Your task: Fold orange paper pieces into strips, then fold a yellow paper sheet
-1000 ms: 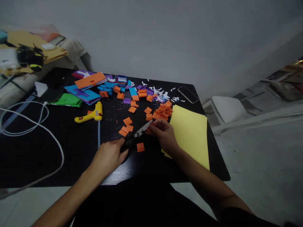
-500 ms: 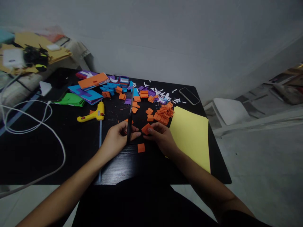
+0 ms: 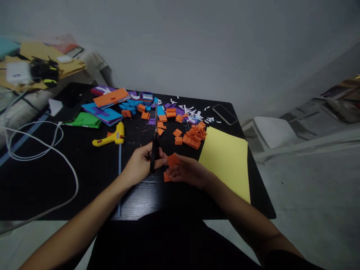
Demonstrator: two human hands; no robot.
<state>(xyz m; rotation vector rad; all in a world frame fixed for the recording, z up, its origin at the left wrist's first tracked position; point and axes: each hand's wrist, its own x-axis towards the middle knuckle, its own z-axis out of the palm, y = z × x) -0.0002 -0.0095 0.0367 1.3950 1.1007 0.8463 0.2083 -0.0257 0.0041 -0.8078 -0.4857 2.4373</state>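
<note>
My left hand (image 3: 139, 165) is closed around a pair of black-handled scissors (image 3: 154, 146), whose blades point away from me. A small orange paper piece (image 3: 172, 160) sits between my hands, its left edge by my left fingertips. My right hand (image 3: 188, 170) holds that piece at its right side, with the thumb above and the other fingers loosely curled below. Partly hidden under my right fingers, another orange paper square (image 3: 167, 177) lies on the black table (image 3: 140, 198).
Orange folded pieces (image 3: 194, 135) are heaped beyond my right hand, near white paper scraps (image 3: 192, 112). Yellow sheets (image 3: 227, 161) and a phone (image 3: 225, 114) lie to the right. Leftward are a yellow glue gun (image 3: 112, 137), coloured paper stacks (image 3: 102, 111) and a white cable (image 3: 70, 168).
My right hand has turned and moved slightly left and down, bringing the orange piece closer to my left fingertips. It now partly covers the square on the table. My left hand has barely moved.
</note>
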